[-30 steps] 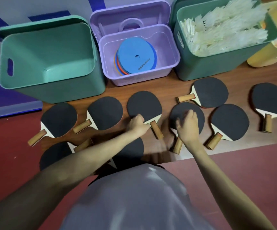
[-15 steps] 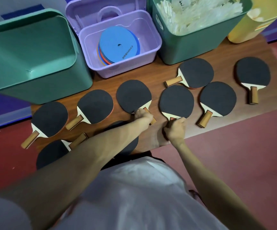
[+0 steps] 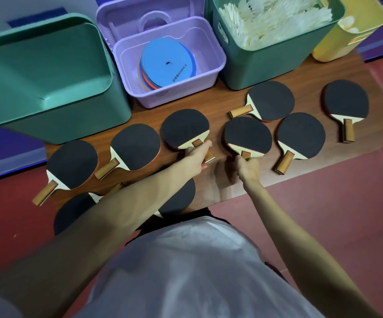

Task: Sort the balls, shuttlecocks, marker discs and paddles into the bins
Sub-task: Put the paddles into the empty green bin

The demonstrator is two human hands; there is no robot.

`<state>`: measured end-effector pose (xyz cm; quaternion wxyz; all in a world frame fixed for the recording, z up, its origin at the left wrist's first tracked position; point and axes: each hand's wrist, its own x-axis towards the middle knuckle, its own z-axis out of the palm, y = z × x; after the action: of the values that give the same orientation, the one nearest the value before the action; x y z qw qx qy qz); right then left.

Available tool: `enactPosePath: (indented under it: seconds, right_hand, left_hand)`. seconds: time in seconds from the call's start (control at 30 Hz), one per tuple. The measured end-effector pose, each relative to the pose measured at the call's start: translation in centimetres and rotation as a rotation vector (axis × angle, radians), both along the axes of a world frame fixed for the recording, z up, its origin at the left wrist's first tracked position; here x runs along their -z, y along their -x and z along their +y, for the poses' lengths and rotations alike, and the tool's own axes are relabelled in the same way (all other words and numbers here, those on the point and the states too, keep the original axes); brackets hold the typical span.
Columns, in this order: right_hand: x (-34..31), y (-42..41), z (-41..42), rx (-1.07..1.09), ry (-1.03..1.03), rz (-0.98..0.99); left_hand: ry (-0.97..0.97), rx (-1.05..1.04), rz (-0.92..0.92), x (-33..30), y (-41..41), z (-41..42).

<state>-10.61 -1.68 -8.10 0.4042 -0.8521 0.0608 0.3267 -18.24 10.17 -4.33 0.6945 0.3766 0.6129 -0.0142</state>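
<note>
Several black-faced paddles with wooden handles lie on a brown wooden board [image 3: 211,187]. My left hand [image 3: 196,158] grips the handle of a paddle [image 3: 184,128] near the middle. My right hand [image 3: 247,168] is closed around the handle of the paddle [image 3: 246,135] just to its right. An empty green bin [image 3: 43,72] stands at the back left. The purple bin [image 3: 211,72] holds blue and orange marker discs [image 3: 167,65]. A dark green bin [image 3: 266,63] is full of white shuttlecocks [image 3: 273,19]. Balls show in the yellow bin [image 3: 344,44].
Other paddles lie at the left [image 3: 72,165], [image 3: 135,146] and at the right [image 3: 270,101], [image 3: 300,135], [image 3: 345,102]. Two more sit partly under my left forearm. Red floor [image 3: 346,203] surrounds the board. My white shirt fills the bottom.
Both hands slid from the paddle blades down to the handles and closed on them. The camera view shifted, so the bins sit higher and more to the left.
</note>
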Motion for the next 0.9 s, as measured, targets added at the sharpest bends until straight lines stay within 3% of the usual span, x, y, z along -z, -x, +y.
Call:
enactPosePath:
  seconds: [0.2,0.37,0.57,0.9]
  right_hand:
    - [-2.4,3.0,1.8,0.081,-0.156,-0.072]
    - [-4.9,5.2,3.8,0.046,-0.23,-0.207]
    - [-7.2,6.9,7.7,-0.037,-0.325,-0.355]
    - [-11.8,10.0,18.3,-0.347,-0.554,-0.446]
  left_hand:
    - [0.057,-0.007,-0.063,-1.5,2.0,2.3]
    - [-0.025,0.15,-0.074,-3.1,6.4,5.8]
    - [-0.297,0.382,-0.088,-6.3,13.4,8.8]
    - [-0.606,0.251,-0.119,-12.4,21.3,17.0]
